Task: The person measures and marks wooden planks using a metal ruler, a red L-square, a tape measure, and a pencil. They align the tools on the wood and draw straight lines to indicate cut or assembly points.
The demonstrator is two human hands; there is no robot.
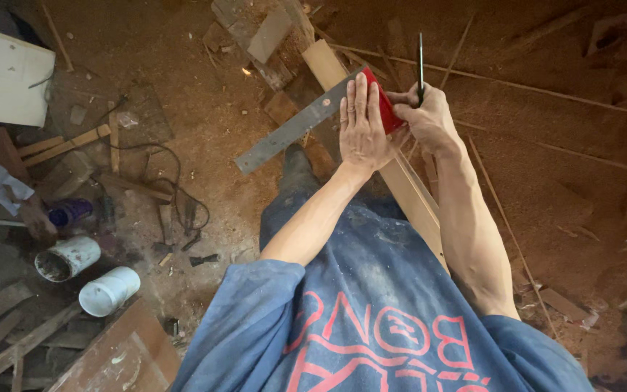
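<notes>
My left hand (363, 123) lies flat, fingers together, pressing the red handle (384, 109) of a try square onto a long pale wooden plank (415, 196). The square's grey metal blade (292, 131) sticks out to the left past the plank's edge. My right hand (426, 116) is closed around a thin dark pencil (421, 65) that stands upright just right of the red handle, its lower end hidden in my fingers. The plank runs from the upper middle down toward my body.
The floor is covered in sawdust and thin wood strips (517, 87). Wood offcuts (270, 33) lie beyond the plank. At left are two white plastic containers (88, 272), a dark cable (175, 189), a white board (1, 72) and scrap planks (9, 348).
</notes>
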